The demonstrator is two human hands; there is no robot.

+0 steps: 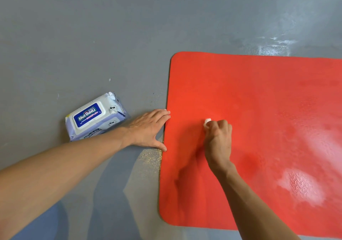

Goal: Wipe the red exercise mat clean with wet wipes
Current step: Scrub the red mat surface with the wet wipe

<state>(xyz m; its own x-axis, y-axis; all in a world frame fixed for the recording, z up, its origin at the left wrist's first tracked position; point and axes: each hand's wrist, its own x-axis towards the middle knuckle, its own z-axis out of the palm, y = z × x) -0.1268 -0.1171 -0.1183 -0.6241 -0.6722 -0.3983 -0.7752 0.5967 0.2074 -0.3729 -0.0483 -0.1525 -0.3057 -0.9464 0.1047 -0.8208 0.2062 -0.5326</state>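
Note:
The red exercise mat [259, 95] lies flat on the grey floor and fills the right half of the view. My right hand [219, 140] rests on the mat near its left end, fingers curled round a small bunched white wet wipe [207, 121] that pokes out past the knuckles. My left hand [148, 128] lies flat on the floor with straight fingers, its fingertips and thumb touching the mat's left edge. A pack of wet wipes [94, 116], lilac and white with a blue label and its lid closed, lies just left of that hand.
The grey painted floor [92, 36] surrounds the mat, with glare at the upper right. Pale shiny patches [303, 188] show on the mat's right side. A speckled worn strip of floor [149, 156] runs along the mat's left edge.

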